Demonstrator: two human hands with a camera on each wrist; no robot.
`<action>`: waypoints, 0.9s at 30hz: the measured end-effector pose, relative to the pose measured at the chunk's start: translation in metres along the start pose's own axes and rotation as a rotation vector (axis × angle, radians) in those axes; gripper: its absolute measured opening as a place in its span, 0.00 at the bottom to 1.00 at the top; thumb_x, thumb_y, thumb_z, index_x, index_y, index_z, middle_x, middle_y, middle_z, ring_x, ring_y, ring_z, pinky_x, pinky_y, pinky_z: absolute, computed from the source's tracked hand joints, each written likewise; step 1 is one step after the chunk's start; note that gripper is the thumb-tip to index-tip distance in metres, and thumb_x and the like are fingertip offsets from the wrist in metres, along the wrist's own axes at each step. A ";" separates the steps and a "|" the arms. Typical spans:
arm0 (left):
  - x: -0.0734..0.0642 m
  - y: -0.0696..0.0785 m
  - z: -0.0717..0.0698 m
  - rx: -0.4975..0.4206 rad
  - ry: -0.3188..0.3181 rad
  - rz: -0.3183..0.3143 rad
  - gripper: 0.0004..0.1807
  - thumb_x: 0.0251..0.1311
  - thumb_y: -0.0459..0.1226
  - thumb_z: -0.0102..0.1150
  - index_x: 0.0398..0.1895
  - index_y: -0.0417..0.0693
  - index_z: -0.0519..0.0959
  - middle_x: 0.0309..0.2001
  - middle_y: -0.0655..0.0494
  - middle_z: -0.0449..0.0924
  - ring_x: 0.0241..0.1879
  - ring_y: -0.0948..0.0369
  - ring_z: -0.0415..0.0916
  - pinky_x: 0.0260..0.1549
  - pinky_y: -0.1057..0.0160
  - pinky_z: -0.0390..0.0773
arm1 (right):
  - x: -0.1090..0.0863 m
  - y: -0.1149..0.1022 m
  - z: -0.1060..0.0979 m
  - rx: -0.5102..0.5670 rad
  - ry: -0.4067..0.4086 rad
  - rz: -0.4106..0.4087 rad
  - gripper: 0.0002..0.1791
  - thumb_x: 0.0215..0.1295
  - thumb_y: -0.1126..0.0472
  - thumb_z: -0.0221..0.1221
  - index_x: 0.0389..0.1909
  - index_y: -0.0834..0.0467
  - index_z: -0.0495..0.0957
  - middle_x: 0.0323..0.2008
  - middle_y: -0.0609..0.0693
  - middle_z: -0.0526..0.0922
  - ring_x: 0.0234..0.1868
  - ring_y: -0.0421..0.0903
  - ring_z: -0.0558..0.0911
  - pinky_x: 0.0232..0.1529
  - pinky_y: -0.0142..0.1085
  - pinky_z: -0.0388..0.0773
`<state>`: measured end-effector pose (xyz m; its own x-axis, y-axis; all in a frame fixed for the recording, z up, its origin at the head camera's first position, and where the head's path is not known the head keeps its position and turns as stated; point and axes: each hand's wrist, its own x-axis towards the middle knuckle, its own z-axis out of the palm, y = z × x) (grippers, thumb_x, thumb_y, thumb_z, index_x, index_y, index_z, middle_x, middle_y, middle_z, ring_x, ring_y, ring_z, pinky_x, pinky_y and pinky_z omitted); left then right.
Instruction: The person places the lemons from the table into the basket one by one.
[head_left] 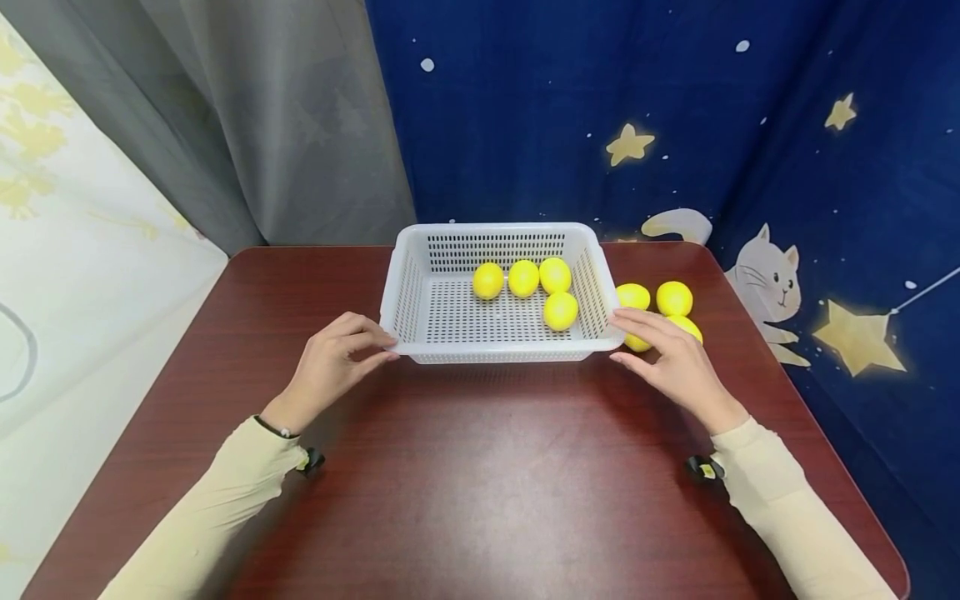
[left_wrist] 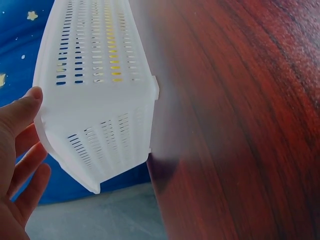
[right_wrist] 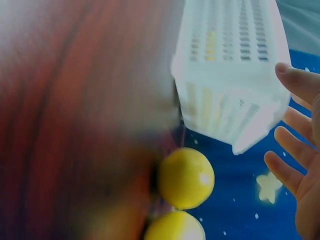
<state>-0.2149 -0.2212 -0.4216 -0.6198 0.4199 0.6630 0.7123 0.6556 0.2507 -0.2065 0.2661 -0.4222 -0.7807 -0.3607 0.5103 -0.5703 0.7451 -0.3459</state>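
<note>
Toward the table's point(head_left: 480, 475) far side, basket point(head_left: 487, 347), near corners pinched by left hand point(head_left: 328, 360) and right hand point(head_left: 672, 360); uneven pull may roll inside lemons point(head_left: 523, 278); right knuckles may knock outside lemons point(head_left: 674, 298).

Smooth plastic basket point(head_left: 487, 346), glossy fruits point(head_left: 561, 311) are shining, wood-grained surface point(head_left: 480, 467) is gleaming, far cloth curtain point(head_left: 525, 142) is hanging matt

Glossy red-brown table point(head_left: 480, 500), basket point(head_left: 495, 347) and lemons point(head_left: 674, 298) on it
The white basket stands by the far edge; just right of it, near the corner, four yellow lemons lie close together, some partly hidden.
</note>
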 end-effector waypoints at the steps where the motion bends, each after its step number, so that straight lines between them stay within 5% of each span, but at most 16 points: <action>1: 0.000 0.000 0.000 0.002 0.000 0.001 0.13 0.41 0.36 0.80 0.34 0.51 0.89 0.35 0.61 0.83 0.41 0.65 0.76 0.40 0.73 0.73 | 0.001 0.001 -0.004 -0.011 0.000 0.012 0.38 0.45 0.61 0.78 0.61 0.47 0.79 0.62 0.48 0.80 0.63 0.48 0.78 0.60 0.10 0.60; 5: 0.001 0.000 0.000 0.011 -0.006 0.002 0.12 0.43 0.36 0.79 0.35 0.52 0.89 0.36 0.62 0.83 0.42 0.65 0.76 0.41 0.73 0.73 | 0.004 0.009 -0.023 -0.036 -0.012 0.092 0.38 0.50 0.57 0.75 0.64 0.42 0.75 0.63 0.48 0.80 0.65 0.50 0.77 0.69 0.36 0.71; 9: 0.000 -0.001 0.000 0.015 -0.006 0.006 0.12 0.43 0.36 0.79 0.35 0.52 0.89 0.36 0.62 0.83 0.42 0.65 0.77 0.41 0.72 0.74 | 0.009 0.018 -0.039 -0.050 -0.060 0.192 0.36 0.56 0.52 0.72 0.67 0.39 0.72 0.65 0.51 0.78 0.66 0.56 0.74 0.64 0.59 0.70; 14: -0.001 -0.001 0.000 0.011 -0.004 0.011 0.12 0.44 0.36 0.79 0.35 0.52 0.89 0.39 0.61 0.84 0.43 0.64 0.77 0.42 0.73 0.73 | 0.012 0.031 -0.041 -0.088 -0.137 0.252 0.36 0.59 0.49 0.69 0.69 0.43 0.70 0.66 0.55 0.76 0.66 0.59 0.73 0.64 0.62 0.68; 27: -0.002 -0.001 0.003 -0.014 0.029 0.018 0.12 0.42 0.34 0.79 0.33 0.50 0.89 0.39 0.59 0.86 0.43 0.63 0.78 0.43 0.73 0.73 | 0.015 0.057 -0.020 -0.181 -0.275 0.255 0.37 0.55 0.49 0.72 0.67 0.53 0.72 0.64 0.60 0.77 0.63 0.61 0.75 0.62 0.62 0.71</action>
<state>-0.2153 -0.2210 -0.4251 -0.5971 0.4127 0.6879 0.7278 0.6393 0.2482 -0.2457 0.3139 -0.4187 -0.9442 -0.2702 0.1882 -0.3151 0.9076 -0.2774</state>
